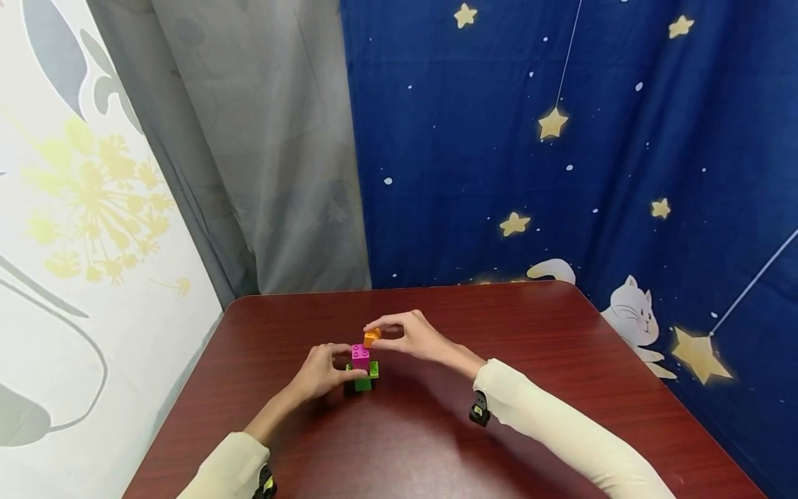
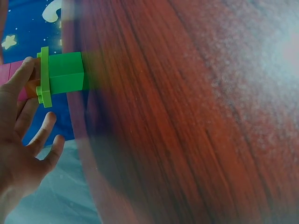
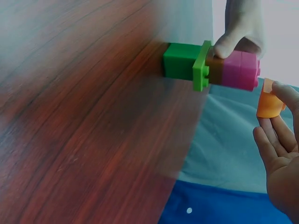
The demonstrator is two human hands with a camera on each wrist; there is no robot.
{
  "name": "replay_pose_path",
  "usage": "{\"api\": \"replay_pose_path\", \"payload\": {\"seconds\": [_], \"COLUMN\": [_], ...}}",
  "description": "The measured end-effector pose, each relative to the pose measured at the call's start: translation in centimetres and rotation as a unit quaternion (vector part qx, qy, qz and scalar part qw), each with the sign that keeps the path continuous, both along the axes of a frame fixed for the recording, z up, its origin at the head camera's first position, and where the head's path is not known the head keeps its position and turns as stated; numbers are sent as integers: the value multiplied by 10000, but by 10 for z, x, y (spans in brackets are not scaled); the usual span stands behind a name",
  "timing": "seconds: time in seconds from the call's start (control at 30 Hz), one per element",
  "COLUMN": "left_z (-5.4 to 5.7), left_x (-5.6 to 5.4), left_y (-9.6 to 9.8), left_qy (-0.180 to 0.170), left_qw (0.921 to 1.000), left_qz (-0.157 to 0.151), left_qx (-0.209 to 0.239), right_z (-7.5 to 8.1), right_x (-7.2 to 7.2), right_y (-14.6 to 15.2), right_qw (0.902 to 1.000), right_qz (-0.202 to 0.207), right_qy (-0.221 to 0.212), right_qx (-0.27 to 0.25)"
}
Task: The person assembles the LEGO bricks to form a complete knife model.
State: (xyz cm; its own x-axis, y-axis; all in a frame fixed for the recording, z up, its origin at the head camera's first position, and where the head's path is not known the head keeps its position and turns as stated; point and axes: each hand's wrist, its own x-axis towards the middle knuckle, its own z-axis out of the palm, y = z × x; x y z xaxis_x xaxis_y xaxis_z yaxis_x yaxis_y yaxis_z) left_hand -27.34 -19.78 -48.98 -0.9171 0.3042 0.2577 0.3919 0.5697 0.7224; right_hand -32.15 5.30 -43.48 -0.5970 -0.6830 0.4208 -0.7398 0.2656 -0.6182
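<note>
A small tower of toy building bricks stands on the table. Its base is a green brick [image 2: 66, 72], topped by a flat light green plate [image 3: 201, 70], a brown brick [image 3: 215, 71] and pink bricks [image 3: 240, 70] with studs uppermost. My left hand [image 1: 321, 374] pinches the tower from the left, thumb in front, around the brown brick and lower pink part. Between the thumb and fingers of my right hand [image 1: 414, 337] is an orange brick [image 3: 270, 100] with a curved side. It is held just above the pink studs, slightly apart from them.
The dark red wooden table [image 1: 436, 443] extends around the tower on all sides. Behind it hang a grey curtain [image 1: 299, 173] and a blue curtain with stars [image 1: 449, 173]. A patterned white panel [image 1: 93, 346] borders the left side.
</note>
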Motion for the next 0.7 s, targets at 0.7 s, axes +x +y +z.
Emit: {"api": "replay_pose_path", "payload": {"seconds": [0.7], "left_z": [-1], "left_x": [-2], "left_y": [-1], "left_qy": [69], "left_qw": [9998], "left_qz": [-152], "left_qx": [64], "right_z": [-4], "right_x": [6], "right_y": [-18], "right_qw": [9986], "right_qz": [419], "right_qy": [137], "right_qx": [278]}}
